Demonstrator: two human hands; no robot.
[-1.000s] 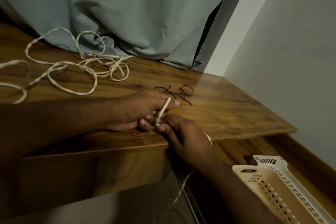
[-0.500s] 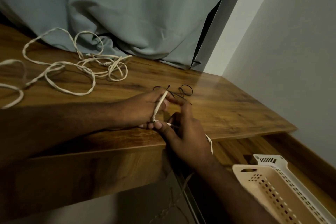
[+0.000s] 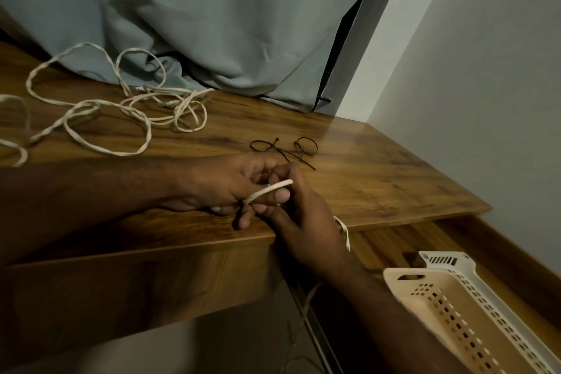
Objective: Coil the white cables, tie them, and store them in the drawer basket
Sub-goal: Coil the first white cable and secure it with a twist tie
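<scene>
My left hand [image 3: 224,184] and my right hand [image 3: 303,218] meet at the front edge of the wooden desk [image 3: 379,179]. Both pinch a short stretch of white cable [image 3: 268,190] that lies across my left fingers. The cable runs on behind my right wrist and hangs down off the desk edge [image 3: 344,231]. A loose tangle of white cable [image 3: 127,112] sprawls on the desk at the left. Two black cable ties [image 3: 285,149], looped, lie just beyond my fingers. A cream perforated drawer basket [image 3: 455,307] sits in the open drawer at the lower right.
A grey-green curtain [image 3: 212,24] hangs down onto the back of the desk. A white wall [image 3: 485,100] closes the right side. The open drawer's wooden side [image 3: 501,255] runs along the wall beside the basket.
My right hand has moved up over my left fingers. The cable end, which pointed up and away, now lies flatter across my left fingers, pointing right.
</scene>
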